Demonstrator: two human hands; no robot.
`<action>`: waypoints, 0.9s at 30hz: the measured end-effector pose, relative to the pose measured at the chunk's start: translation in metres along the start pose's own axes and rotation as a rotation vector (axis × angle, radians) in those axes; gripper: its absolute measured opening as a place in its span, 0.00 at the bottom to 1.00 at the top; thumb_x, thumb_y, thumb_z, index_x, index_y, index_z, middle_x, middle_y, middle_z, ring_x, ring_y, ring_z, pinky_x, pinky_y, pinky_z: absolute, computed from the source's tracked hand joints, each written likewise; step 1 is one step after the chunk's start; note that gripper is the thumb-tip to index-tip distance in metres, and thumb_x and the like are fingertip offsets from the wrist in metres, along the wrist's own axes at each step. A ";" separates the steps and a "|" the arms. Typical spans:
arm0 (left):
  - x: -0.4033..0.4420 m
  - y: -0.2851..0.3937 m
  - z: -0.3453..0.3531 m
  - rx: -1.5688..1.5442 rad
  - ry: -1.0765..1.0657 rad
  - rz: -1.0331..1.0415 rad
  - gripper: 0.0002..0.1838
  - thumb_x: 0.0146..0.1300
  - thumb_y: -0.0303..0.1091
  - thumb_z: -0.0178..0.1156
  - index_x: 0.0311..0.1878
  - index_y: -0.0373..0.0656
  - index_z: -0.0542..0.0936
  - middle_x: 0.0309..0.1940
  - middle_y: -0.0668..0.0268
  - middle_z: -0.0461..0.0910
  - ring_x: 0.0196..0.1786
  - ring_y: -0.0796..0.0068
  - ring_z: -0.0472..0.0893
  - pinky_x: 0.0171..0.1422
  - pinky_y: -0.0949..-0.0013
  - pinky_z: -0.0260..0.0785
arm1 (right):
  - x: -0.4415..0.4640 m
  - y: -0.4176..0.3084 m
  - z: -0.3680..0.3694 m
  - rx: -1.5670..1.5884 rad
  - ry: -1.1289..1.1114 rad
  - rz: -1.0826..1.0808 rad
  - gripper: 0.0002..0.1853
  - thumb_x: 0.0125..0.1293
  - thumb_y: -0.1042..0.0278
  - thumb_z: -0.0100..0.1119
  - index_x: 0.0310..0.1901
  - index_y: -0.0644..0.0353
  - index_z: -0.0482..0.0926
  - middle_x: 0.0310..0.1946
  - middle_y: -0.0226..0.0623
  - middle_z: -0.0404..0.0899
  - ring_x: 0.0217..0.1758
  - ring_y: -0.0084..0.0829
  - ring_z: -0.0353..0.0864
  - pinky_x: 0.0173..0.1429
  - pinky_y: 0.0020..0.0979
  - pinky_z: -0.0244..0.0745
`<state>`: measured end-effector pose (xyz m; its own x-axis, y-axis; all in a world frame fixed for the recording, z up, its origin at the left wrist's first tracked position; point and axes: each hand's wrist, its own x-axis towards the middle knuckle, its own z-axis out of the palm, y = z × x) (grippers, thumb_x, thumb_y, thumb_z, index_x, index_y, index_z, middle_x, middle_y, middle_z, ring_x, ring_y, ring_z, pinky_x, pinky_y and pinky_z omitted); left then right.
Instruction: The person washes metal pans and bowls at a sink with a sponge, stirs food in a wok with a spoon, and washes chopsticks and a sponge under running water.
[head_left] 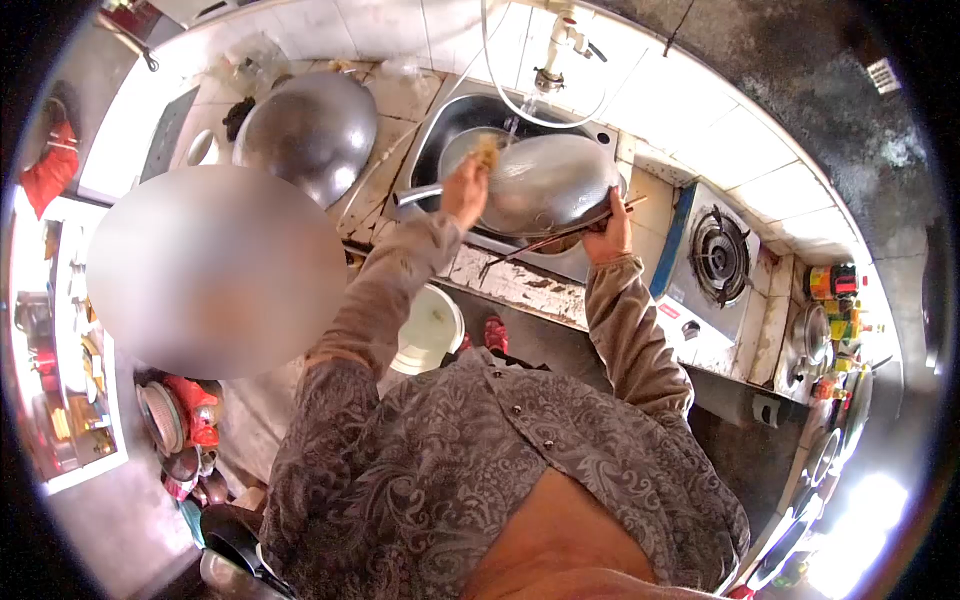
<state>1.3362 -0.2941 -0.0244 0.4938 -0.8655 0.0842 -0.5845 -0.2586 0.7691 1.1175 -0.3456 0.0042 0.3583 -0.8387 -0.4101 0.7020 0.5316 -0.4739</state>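
Observation:
My left hand (466, 190) is closed around a yellowish scrubber (487, 154) beside a shiny silver metal basin (550, 185). The basin lies tilted over the sink (440, 125), its rounded side facing up. My right hand (609, 236) grips the basin's right rim, with thin brown chopsticks (545, 241) under the same hand. Behind my left hand, a metal pan (458, 150) sits in the sink, partly hidden; a silver handle (418, 194) sticks out at the left. Water runs from the tap (548, 78).
A large domed metal wok or lid (312, 135) rests on the counter to the left. A gas stove (718, 255) stands at the right, with bottles (832, 282) beyond it. A pale bucket (430, 325) is on the floor below. A blurred round patch covers the left side.

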 end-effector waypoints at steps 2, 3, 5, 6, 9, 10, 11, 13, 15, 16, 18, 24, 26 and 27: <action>-0.014 0.031 0.007 -0.165 0.086 0.540 0.12 0.62 0.31 0.51 0.48 0.43 0.74 0.42 0.61 0.78 0.41 0.66 0.78 0.48 0.65 0.72 | 0.019 -0.002 -0.015 -0.032 0.036 0.013 0.14 0.64 0.55 0.51 0.43 0.55 0.75 0.38 0.33 0.78 0.41 0.32 0.76 0.50 0.40 0.71; -0.019 0.056 0.004 -0.242 0.058 0.813 0.13 0.63 0.33 0.51 0.50 0.43 0.73 0.44 0.60 0.77 0.45 0.66 0.77 0.51 0.66 0.71 | 0.020 0.002 -0.004 -0.045 0.096 0.008 0.12 0.64 0.55 0.51 0.39 0.55 0.74 0.32 0.32 0.76 0.35 0.30 0.75 0.45 0.37 0.71; -0.027 0.076 0.010 0.151 0.120 0.766 0.17 0.57 0.27 0.57 0.51 0.43 0.73 0.45 0.61 0.77 0.48 0.66 0.76 0.57 0.65 0.68 | 0.008 0.010 0.044 -0.033 0.231 0.013 0.10 0.64 0.57 0.51 0.32 0.54 0.73 0.21 0.29 0.72 0.23 0.25 0.70 0.32 0.29 0.69; -0.016 0.077 0.002 0.087 0.057 0.754 0.18 0.55 0.24 0.58 0.51 0.42 0.73 0.46 0.61 0.77 0.48 0.68 0.76 0.53 0.68 0.70 | 0.015 0.011 0.042 -0.050 0.224 0.004 0.11 0.64 0.58 0.52 0.27 0.53 0.70 0.15 0.27 0.63 0.18 0.22 0.60 0.25 0.25 0.58; -0.008 0.081 -0.055 -0.262 -0.290 0.166 0.14 0.61 0.26 0.52 0.51 0.43 0.74 0.43 0.58 0.78 0.36 0.74 0.80 0.35 0.76 0.75 | 0.047 0.020 0.011 -0.030 0.133 0.005 0.09 0.64 0.60 0.53 0.37 0.55 0.68 0.21 0.28 0.61 0.20 0.23 0.57 0.25 0.29 0.58; -0.009 0.074 -0.063 -0.243 -0.244 0.248 0.14 0.61 0.27 0.51 0.50 0.43 0.74 0.43 0.57 0.78 0.34 0.74 0.80 0.33 0.75 0.76 | 0.052 0.025 0.011 -0.037 0.154 -0.019 0.11 0.64 0.58 0.53 0.38 0.55 0.67 0.21 0.27 0.61 0.20 0.23 0.57 0.26 0.28 0.58; -0.009 0.066 -0.064 -0.223 -0.196 0.329 0.13 0.62 0.28 0.51 0.50 0.43 0.74 0.42 0.56 0.78 0.32 0.74 0.80 0.32 0.74 0.76 | 0.055 0.028 0.015 -0.036 0.169 -0.008 0.11 0.64 0.58 0.53 0.38 0.55 0.67 0.20 0.27 0.61 0.20 0.23 0.57 0.25 0.28 0.58; 0.003 0.040 -0.013 -0.024 0.191 0.730 0.13 0.57 0.26 0.56 0.47 0.42 0.75 0.42 0.57 0.78 0.43 0.71 0.79 0.44 0.70 0.75 | 0.059 0.034 0.029 -0.043 0.202 0.014 0.11 0.64 0.57 0.52 0.38 0.55 0.67 0.19 0.27 0.60 0.19 0.23 0.57 0.25 0.28 0.58; 0.008 0.051 0.004 0.073 0.213 0.750 0.13 0.56 0.25 0.56 0.47 0.42 0.75 0.42 0.58 0.78 0.44 0.70 0.78 0.47 0.68 0.73 | 0.054 0.040 0.050 -0.033 0.105 0.108 0.08 0.65 0.61 0.50 0.36 0.55 0.66 0.18 0.28 0.56 0.19 0.23 0.56 0.23 0.28 0.56; 0.014 0.051 0.003 0.013 0.163 0.629 0.13 0.57 0.25 0.56 0.47 0.42 0.75 0.42 0.60 0.79 0.44 0.71 0.78 0.47 0.68 0.73 | 0.058 0.041 0.046 0.005 0.128 0.145 0.08 0.65 0.61 0.50 0.36 0.55 0.66 0.18 0.28 0.57 0.19 0.23 0.56 0.23 0.28 0.56; 0.031 0.053 -0.017 -0.012 -0.081 0.096 0.13 0.58 0.25 0.54 0.47 0.43 0.75 0.41 0.62 0.79 0.43 0.71 0.78 0.47 0.67 0.73 | 0.056 0.041 0.045 0.034 0.160 0.141 0.08 0.66 0.61 0.50 0.35 0.54 0.65 0.18 0.27 0.58 0.18 0.22 0.55 0.22 0.26 0.54; 0.018 0.051 -0.007 -0.012 0.023 0.513 0.11 0.56 0.24 0.56 0.44 0.44 0.76 0.40 0.64 0.80 0.42 0.71 0.79 0.45 0.65 0.74 | 0.061 0.044 0.032 -0.020 0.048 0.043 0.06 0.66 0.64 0.50 0.34 0.54 0.66 0.21 0.27 0.59 0.17 0.20 0.55 0.20 0.24 0.52; 0.027 0.041 0.019 -0.071 0.229 0.766 0.10 0.56 0.24 0.56 0.43 0.44 0.76 0.41 0.65 0.79 0.37 0.74 0.79 0.39 0.68 0.74 | 0.066 0.047 0.026 -0.002 0.032 0.154 0.06 0.66 0.64 0.50 0.34 0.53 0.67 0.21 0.26 0.60 0.17 0.20 0.56 0.20 0.23 0.52; 0.038 0.030 0.024 -0.113 0.142 0.527 0.09 0.57 0.25 0.56 0.42 0.44 0.76 0.40 0.65 0.80 0.34 0.76 0.78 0.35 0.70 0.74 | 0.055 0.042 0.035 0.013 0.089 0.190 0.06 0.66 0.64 0.50 0.34 0.53 0.66 0.21 0.26 0.60 0.17 0.20 0.56 0.20 0.23 0.52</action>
<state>1.3225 -0.3447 -0.0133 0.2402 -0.7969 0.5543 -0.7070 0.2476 0.6624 1.1881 -0.3738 -0.0112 0.4297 -0.7094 -0.5586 0.6353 0.6772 -0.3713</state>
